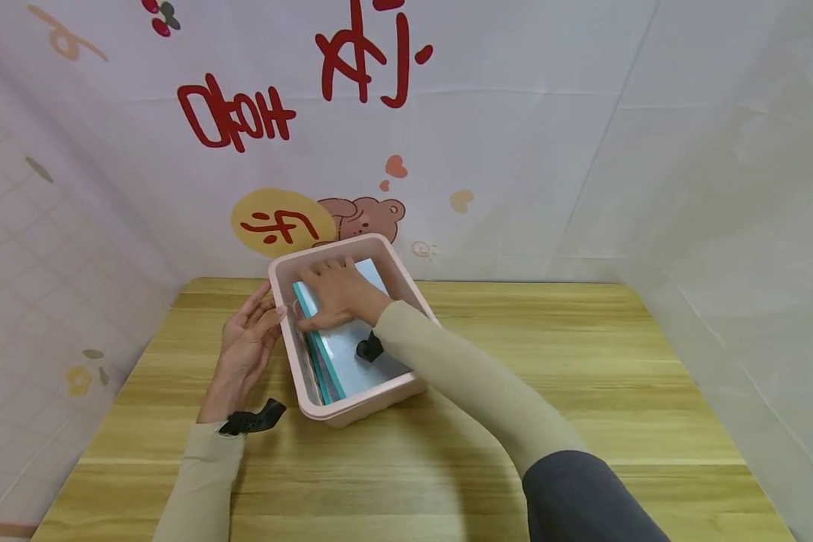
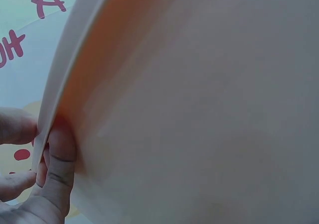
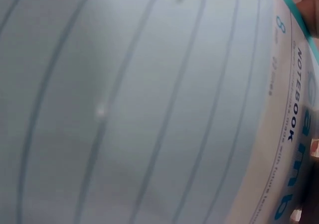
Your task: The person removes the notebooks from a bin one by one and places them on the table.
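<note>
A pale pink plastic bin (image 1: pixel 369 399) stands on the table, turned slightly askew. My left hand (image 1: pixel 247 342) pinches its left rim; in the left wrist view the thumb and fingers (image 2: pixel 61 159) lie on either side of the bin's edge (image 2: pixel 70 59). Inside the bin lies a light blue notebook (image 1: pixel 355 369) with a teal edge, on top of at least one more book-like item at its left. Over that notebook my right hand (image 1: pixel 339 293) is spread, its fingers extended toward the far wall. The right wrist view shows the striped cover (image 3: pixel 149 104) close up, printed "NOTEBOOK".
The wooden table (image 1: pixel 549 391) extends around the bin. A white cloth backdrop (image 1: pixel 515 135) with red characters and a cartoon bear rises close behind it. Black wrist mounts (image 1: pixel 251 420) are strapped to both arms; the right one reaches down over the notebook.
</note>
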The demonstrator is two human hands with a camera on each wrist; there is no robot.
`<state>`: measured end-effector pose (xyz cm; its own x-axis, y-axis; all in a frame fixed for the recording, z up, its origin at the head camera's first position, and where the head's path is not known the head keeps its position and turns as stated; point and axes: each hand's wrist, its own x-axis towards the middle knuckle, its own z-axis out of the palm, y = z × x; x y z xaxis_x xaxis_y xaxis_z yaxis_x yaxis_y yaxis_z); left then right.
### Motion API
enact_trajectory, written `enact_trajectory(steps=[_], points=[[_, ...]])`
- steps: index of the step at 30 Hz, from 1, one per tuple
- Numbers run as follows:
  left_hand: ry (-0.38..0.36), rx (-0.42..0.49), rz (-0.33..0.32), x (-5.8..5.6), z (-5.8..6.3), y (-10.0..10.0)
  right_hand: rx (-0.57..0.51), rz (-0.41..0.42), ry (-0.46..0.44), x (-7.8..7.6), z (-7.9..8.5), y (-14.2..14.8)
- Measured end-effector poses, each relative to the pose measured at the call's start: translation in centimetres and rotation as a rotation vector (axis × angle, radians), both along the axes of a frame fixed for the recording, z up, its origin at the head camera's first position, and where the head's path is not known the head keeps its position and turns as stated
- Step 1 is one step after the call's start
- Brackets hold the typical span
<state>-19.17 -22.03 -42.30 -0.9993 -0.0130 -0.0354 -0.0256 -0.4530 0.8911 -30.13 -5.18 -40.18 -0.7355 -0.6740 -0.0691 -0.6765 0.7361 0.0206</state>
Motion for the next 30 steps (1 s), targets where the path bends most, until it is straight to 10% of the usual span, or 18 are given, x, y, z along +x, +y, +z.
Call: enact_trajectory(steps=[15,30], points=[[0.018,-0.035,-0.013,-0.3,-0.3,-0.2,-0.164,0.006,0.065,0.6,3.7,1.1],[0.021,0.015,-0.019,-0.2,0.1,-0.1,-0.453,-0.002,0.142,2.4,10.7,4.6]])
